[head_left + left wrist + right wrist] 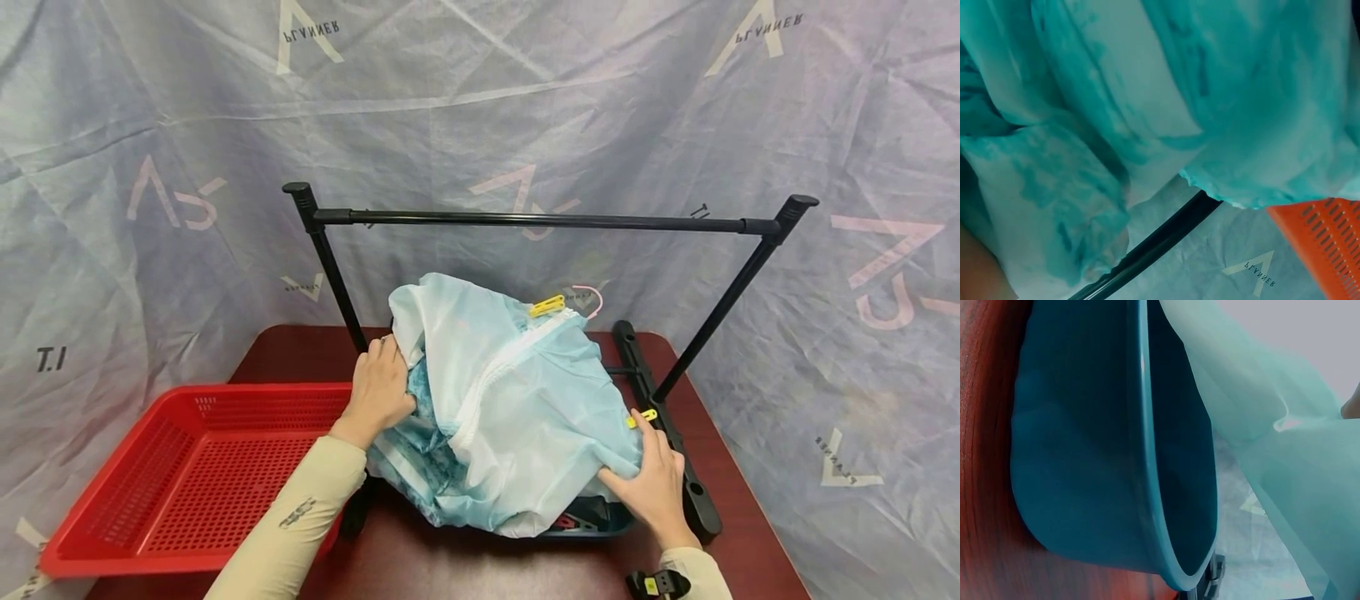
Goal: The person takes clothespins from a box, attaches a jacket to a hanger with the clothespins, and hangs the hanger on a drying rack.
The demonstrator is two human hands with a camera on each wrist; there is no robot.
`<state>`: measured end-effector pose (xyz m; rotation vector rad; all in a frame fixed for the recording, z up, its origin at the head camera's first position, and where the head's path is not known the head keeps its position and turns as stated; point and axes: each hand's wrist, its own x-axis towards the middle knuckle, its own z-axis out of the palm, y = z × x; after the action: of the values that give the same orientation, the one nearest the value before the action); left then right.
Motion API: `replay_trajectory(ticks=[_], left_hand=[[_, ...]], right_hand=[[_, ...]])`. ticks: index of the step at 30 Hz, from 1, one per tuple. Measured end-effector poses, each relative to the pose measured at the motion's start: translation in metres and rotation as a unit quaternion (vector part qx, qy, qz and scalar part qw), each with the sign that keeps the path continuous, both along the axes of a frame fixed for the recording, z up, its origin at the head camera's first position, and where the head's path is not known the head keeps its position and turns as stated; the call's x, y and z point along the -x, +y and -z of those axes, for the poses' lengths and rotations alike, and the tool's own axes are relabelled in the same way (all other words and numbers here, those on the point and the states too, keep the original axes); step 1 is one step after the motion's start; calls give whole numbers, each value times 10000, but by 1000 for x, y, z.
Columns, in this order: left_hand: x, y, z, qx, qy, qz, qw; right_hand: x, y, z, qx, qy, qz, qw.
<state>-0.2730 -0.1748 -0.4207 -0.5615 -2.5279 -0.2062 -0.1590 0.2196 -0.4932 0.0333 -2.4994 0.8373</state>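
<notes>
A thin pale blue and white jacket (517, 392) with a white zipper strip is bunched above a blue basin (1085, 462). The pink hook of a hanger (592, 300) sticks out at its top right. One yellow clothespin (547, 306) sits near that hook, another yellow clothespin (642, 418) at the jacket's right edge. My left hand (377, 387) grips the left side, its fingertips partly hidden by cloth. My right hand (651, 479) holds the right edge between thumb and fingers, beside the lower clothespin. Folds of jacket fabric (1260, 94) fill most of the left wrist view.
A red perforated basket (202, 475) stands on the left of the dark red table (442, 562). Behind the jacket rises a black rack (525, 220), its right foot (697, 500) close to my right hand. A grey printed cloth (480, 100) hangs behind.
</notes>
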Motion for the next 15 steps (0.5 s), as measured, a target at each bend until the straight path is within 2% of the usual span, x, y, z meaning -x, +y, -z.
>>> replay_trajectory(ticks=[8,15], left_hand=[[3,0,10,82,-236,-215,9995],[3,-2,21,65,-882,-452,9951]], right_hand=[[1,1,2,-6,-80,122,9999],[0,0,2,34,-183,237,9995]])
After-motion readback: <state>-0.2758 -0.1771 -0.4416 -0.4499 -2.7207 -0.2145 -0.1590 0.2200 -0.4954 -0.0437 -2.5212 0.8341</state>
